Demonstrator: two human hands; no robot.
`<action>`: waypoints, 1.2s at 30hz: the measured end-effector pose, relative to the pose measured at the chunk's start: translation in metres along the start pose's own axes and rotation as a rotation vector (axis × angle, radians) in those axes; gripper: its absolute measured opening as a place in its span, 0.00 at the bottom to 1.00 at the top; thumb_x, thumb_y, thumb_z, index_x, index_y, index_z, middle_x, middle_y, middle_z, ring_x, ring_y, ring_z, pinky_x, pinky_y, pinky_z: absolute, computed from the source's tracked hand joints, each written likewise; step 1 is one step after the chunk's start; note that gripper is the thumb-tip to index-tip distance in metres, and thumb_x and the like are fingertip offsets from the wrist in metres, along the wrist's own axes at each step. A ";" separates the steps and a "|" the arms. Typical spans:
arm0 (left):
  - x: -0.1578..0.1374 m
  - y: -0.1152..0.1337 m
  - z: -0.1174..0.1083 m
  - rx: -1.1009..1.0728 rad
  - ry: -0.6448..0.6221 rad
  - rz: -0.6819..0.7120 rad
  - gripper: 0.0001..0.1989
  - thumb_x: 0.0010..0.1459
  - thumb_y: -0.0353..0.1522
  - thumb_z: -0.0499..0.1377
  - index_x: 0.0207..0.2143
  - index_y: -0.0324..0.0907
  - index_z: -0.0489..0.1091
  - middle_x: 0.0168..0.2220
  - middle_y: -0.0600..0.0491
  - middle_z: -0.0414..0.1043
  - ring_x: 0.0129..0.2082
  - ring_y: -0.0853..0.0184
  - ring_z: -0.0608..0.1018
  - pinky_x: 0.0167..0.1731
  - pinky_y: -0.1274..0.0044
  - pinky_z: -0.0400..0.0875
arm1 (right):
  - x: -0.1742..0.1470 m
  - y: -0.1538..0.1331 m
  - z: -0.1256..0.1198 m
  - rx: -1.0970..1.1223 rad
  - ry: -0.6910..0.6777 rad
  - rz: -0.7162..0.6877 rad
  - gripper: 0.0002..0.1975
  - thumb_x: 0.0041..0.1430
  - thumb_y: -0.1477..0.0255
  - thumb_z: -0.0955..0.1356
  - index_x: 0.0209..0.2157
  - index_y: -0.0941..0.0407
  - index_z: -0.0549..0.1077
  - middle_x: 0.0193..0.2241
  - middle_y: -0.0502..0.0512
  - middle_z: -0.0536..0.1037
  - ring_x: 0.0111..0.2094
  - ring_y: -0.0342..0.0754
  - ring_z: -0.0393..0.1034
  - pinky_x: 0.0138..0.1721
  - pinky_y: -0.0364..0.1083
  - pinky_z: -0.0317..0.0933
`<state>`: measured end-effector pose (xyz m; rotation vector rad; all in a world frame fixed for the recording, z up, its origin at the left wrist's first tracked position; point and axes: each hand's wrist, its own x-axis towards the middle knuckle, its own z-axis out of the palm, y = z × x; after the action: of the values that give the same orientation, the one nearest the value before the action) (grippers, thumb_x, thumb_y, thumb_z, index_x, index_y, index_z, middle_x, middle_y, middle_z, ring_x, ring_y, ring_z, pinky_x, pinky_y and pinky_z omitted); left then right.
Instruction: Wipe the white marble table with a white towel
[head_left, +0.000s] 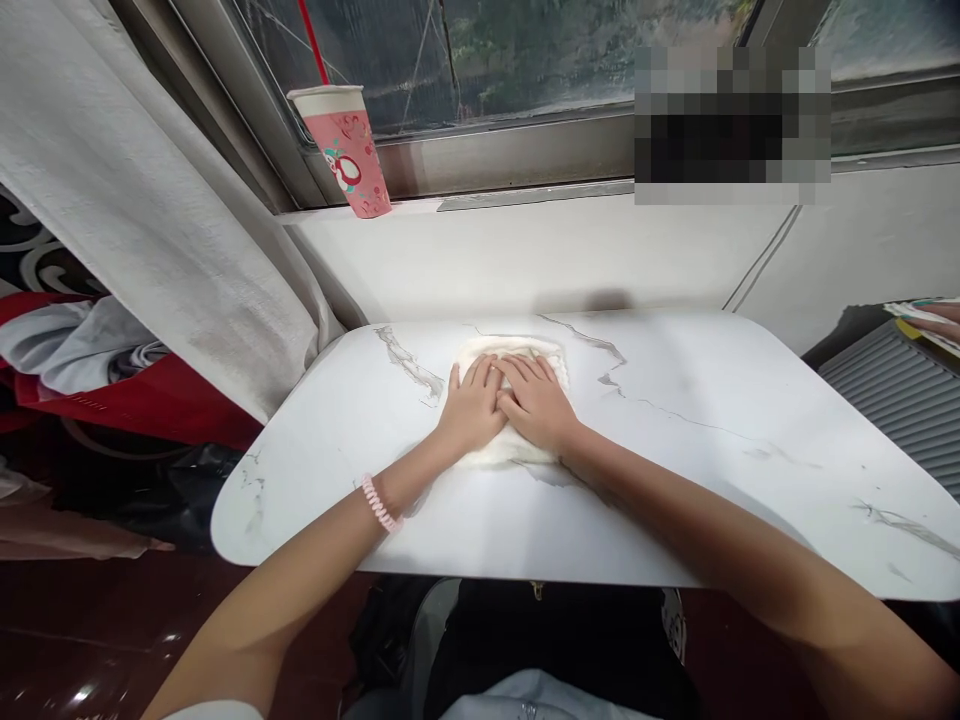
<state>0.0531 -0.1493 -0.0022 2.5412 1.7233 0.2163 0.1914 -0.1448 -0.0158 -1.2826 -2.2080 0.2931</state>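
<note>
A cream-white cloth [553, 353], folded into a small pad, lies flat near the middle of the white marble-patterned table [697, 400]. On its left half rests my left hand [474, 405], palm down with the fingers stretched out. My right hand [536, 400] lies flat on the right half, its fingers also stretched forward. The two hands touch at the thumbs and hide most of the cloth. A pink coiled band [380, 503] circles my left wrist.
On the window sill at the back left stands a pink paper cup [349, 155] with a red straw. A light curtain [172, 180] hangs left of the table. A grey ribbed case [892, 390] is at the right. Red bag-like fabric [157, 415] with clothes lies at left.
</note>
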 end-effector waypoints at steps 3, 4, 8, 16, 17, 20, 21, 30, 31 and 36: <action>-0.023 0.009 0.001 0.006 0.003 0.029 0.30 0.62 0.32 0.46 0.66 0.34 0.51 0.69 0.40 0.50 0.69 0.54 0.51 0.65 0.53 0.42 | -0.025 -0.011 -0.003 -0.020 -0.007 -0.016 0.26 0.64 0.70 0.57 0.61 0.60 0.63 0.61 0.59 0.66 0.64 0.54 0.54 0.68 0.60 0.38; -0.031 0.011 0.001 0.007 0.006 0.035 0.30 0.62 0.32 0.46 0.66 0.33 0.51 0.69 0.40 0.50 0.69 0.54 0.51 0.65 0.53 0.42 | -0.033 -0.014 -0.004 -0.027 -0.006 -0.024 0.26 0.64 0.70 0.57 0.61 0.61 0.63 0.62 0.60 0.66 0.64 0.55 0.54 0.68 0.60 0.38; -0.061 0.024 0.004 0.014 0.005 0.057 0.31 0.62 0.32 0.46 0.66 0.32 0.51 0.69 0.40 0.50 0.69 0.53 0.51 0.65 0.52 0.42 | -0.062 -0.030 -0.010 -0.062 -0.015 -0.047 0.26 0.64 0.70 0.57 0.61 0.63 0.63 0.62 0.62 0.65 0.64 0.57 0.54 0.68 0.61 0.39; -0.099 0.053 0.004 0.058 0.014 0.128 0.32 0.64 0.35 0.46 0.67 0.32 0.49 0.69 0.38 0.48 0.69 0.49 0.48 0.64 0.49 0.43 | -0.106 -0.039 -0.031 -0.083 -0.091 -0.123 0.28 0.66 0.67 0.56 0.63 0.65 0.60 0.64 0.64 0.61 0.66 0.59 0.49 0.67 0.64 0.42; -0.100 0.057 0.003 0.061 0.003 0.141 0.32 0.64 0.36 0.46 0.67 0.31 0.49 0.69 0.38 0.47 0.69 0.49 0.47 0.63 0.48 0.43 | -0.109 -0.037 -0.034 -0.083 -0.090 -0.125 0.28 0.66 0.67 0.56 0.63 0.65 0.60 0.64 0.64 0.61 0.66 0.59 0.50 0.67 0.64 0.43; -0.094 0.066 0.002 0.067 -0.021 0.177 0.32 0.64 0.36 0.45 0.67 0.30 0.48 0.69 0.36 0.46 0.69 0.48 0.47 0.63 0.46 0.43 | -0.114 -0.030 -0.042 -0.086 -0.091 -0.119 0.28 0.65 0.68 0.56 0.63 0.64 0.59 0.64 0.64 0.62 0.66 0.58 0.50 0.67 0.65 0.44; -0.091 0.069 0.002 0.070 -0.022 0.191 0.32 0.64 0.36 0.45 0.67 0.30 0.48 0.69 0.36 0.47 0.69 0.48 0.47 0.62 0.46 0.43 | -0.115 -0.027 -0.044 -0.088 -0.093 -0.115 0.28 0.65 0.68 0.56 0.63 0.64 0.59 0.64 0.64 0.62 0.66 0.58 0.51 0.66 0.65 0.44; -0.067 0.092 0.011 0.059 -0.009 0.271 0.33 0.64 0.36 0.45 0.67 0.30 0.47 0.69 0.34 0.47 0.69 0.46 0.48 0.61 0.43 0.43 | -0.125 -0.004 -0.058 -0.120 -0.037 -0.062 0.27 0.65 0.69 0.57 0.64 0.60 0.57 0.63 0.63 0.63 0.65 0.58 0.52 0.66 0.64 0.45; -0.064 0.093 0.010 0.055 -0.016 0.275 0.32 0.64 0.36 0.45 0.67 0.30 0.48 0.68 0.33 0.47 0.69 0.46 0.48 0.61 0.43 0.43 | -0.125 -0.003 -0.059 -0.118 -0.032 -0.055 0.27 0.65 0.69 0.57 0.64 0.60 0.57 0.63 0.63 0.63 0.65 0.58 0.52 0.66 0.64 0.45; -0.039 0.093 0.008 0.020 -0.047 0.256 0.32 0.64 0.36 0.46 0.67 0.31 0.48 0.68 0.34 0.47 0.69 0.47 0.48 0.62 0.43 0.41 | -0.106 0.014 -0.061 -0.080 -0.017 -0.043 0.26 0.64 0.68 0.58 0.62 0.58 0.59 0.61 0.62 0.65 0.63 0.59 0.56 0.64 0.64 0.47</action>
<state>0.1256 -0.2203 -0.0016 2.7528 1.3873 0.1507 0.2772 -0.2337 -0.0101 -1.2765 -2.2793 0.2021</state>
